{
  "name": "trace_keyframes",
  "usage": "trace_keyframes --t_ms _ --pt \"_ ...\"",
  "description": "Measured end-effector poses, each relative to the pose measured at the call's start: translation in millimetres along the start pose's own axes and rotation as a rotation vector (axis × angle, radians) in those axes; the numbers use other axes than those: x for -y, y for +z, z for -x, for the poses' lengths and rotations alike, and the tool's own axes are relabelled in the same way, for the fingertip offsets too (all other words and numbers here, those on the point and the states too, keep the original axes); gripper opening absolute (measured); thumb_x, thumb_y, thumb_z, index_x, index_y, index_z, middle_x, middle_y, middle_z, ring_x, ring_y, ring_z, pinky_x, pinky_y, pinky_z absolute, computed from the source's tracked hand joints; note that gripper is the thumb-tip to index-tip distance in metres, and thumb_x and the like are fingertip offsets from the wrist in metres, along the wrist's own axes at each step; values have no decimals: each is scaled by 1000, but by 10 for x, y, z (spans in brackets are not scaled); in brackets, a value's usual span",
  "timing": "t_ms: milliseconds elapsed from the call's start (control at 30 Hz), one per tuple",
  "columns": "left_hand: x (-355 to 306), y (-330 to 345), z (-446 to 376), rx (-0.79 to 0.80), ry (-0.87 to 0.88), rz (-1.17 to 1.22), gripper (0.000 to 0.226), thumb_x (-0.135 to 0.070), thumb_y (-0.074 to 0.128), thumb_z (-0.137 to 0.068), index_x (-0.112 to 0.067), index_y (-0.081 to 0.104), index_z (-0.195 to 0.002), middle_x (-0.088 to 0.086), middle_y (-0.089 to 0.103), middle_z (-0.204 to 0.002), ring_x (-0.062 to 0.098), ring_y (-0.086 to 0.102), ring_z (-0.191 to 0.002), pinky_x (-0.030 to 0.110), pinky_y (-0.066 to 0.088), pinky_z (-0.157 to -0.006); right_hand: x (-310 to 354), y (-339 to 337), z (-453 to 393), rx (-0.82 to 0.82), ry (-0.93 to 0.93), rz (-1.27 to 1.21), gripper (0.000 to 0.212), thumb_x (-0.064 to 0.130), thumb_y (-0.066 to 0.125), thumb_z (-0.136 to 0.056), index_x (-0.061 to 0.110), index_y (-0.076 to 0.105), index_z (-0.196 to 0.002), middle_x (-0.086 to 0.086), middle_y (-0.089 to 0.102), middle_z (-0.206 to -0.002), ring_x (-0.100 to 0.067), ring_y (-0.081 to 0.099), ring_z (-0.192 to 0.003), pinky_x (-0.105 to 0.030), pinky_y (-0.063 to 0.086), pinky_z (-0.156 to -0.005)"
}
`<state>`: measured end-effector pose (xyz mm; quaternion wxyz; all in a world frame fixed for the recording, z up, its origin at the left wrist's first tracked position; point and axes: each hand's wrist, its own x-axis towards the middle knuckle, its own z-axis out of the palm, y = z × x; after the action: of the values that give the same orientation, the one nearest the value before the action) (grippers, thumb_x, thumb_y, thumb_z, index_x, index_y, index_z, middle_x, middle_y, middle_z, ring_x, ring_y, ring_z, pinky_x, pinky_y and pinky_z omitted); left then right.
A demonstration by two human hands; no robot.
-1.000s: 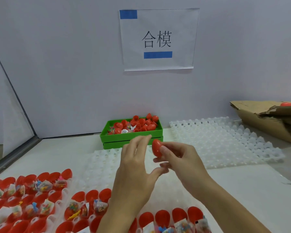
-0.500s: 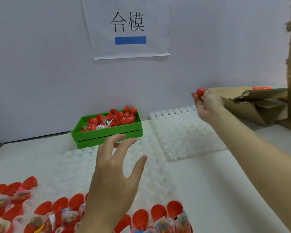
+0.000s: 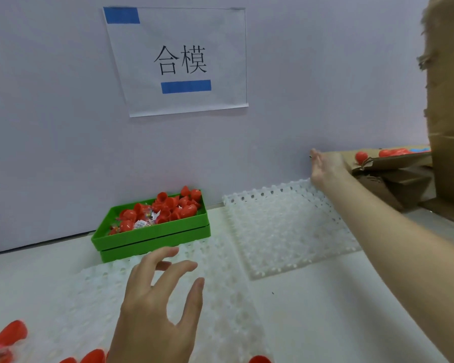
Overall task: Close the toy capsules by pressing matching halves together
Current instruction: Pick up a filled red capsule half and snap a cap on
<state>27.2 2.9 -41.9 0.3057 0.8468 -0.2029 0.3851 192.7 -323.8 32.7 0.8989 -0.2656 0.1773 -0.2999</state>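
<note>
My right hand [image 3: 325, 167] is stretched out to the far right with straight fingers and nothing in it, just left of the cardboard box [image 3: 393, 163]. A closed red capsule [image 3: 361, 156] lies at the box's opening, with more red capsules [image 3: 393, 152] behind it. My left hand [image 3: 157, 305] hovers with spread fingers over a clear white tray [image 3: 220, 297] in front of me and holds nothing. Open red capsule halves [image 3: 11, 334] show at the bottom edge.
A green bin [image 3: 152, 235] with red capsule halves and toy packets stands against the wall. A second clear white tray [image 3: 286, 226] lies to its right. A paper sign [image 3: 181, 61] hangs on the wall. A tall cardboard flap [image 3: 448, 100] rises at the right edge.
My right hand carried the closed red capsule from the centre to the box on the right and let it go. My left hand stayed open over the tray. The view swung right.
</note>
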Motion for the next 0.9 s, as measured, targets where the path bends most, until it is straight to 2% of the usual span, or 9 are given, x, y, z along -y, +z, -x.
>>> trace_keyframes --t_ms 33,100,200,233,333,467,633,733,900 --pt "28 11 20 -7 -1 17 16 -23 69 -72 -20 74 -87 -1 64 -104 9 55 -87 46 59 -62 -89 -11 25 -36 20 -41 41 -9 22 -101 -10 33 -140 -19 60 -124 -20 65 -111 -12 51 -88" --pt "28 -20 14 4 -7 55 10 -19 70 -78 -25 72 -86 -7 66 -94 7 55 -85 35 58 -62 -219 -55 238 54 73 17 41 -11 28 -98 -2 38 -136 -19 65 -108 -25 69 -98 -18 57 -68" --pt "0 -99 -38 97 -169 140 25 -12 74 -84 -36 68 -83 -19 66 -67 -1 62 -80 14 47 -59 -362 -181 609 222 97 263 24 -9 38 -98 5 49 -113 -19 67 -95 -23 69 -81 -22 54 -60" --pt "9 -113 -52 137 -234 188 24 -15 72 -84 -39 68 -81 -20 67 -67 -3 63 -78 13 48 -56 -394 -215 728 308 113 326 21 -8 43 -97 7 52 -108 -18 69 -93 -22 70 -78 -22 54 -59" --pt "45 -199 -107 178 -395 272 16 -22 65 -89 -36 69 -83 -20 70 -74 2 67 -72 12 52 -63 -468 -237 1190 551 131 523 17 -1 50 -97 9 61 -104 -11 74 -81 -19 70 -69 -22 53 -58" --pt "179 -283 -117 121 -518 280 16 -19 61 -94 -31 70 -90 -11 71 -75 6 67 -70 18 54 -61 -685 -354 1808 880 -2 976 21 4 54 -96 15 72 -94 -3 74 -74 -13 68 -64 -21 49 -59" --pt "364 -416 -153 -31 -612 218 18 -17 59 -94 -31 68 -87 -8 70 -84 12 68 -73 25 52 -65 -969 -454 2312 1326 -145 1425 21 16 63 -93 33 75 -90 12 73 -79 -1 66 -73 -14 50 -67" --pt "431 -470 -163 -76 -640 189 19 -16 57 -94 -32 66 -86 -8 70 -84 10 67 -70 18 47 -59 -1143 -418 2355 1385 -250 1527 13 25 66 -92 35 74 -96 13 70 -84 -1 61 -79 -13 47 -67" --pt "443 -438 -151 -42 -632 154 15 -16 58 -93 -27 69 -90 -12 68 -83 2 64 -66 7 43 -53 -1387 -280 2407 1523 -327 1637 13 33 68 -90 30 73 -102 20 60 -76 1 56 -73 -11 39 -63"
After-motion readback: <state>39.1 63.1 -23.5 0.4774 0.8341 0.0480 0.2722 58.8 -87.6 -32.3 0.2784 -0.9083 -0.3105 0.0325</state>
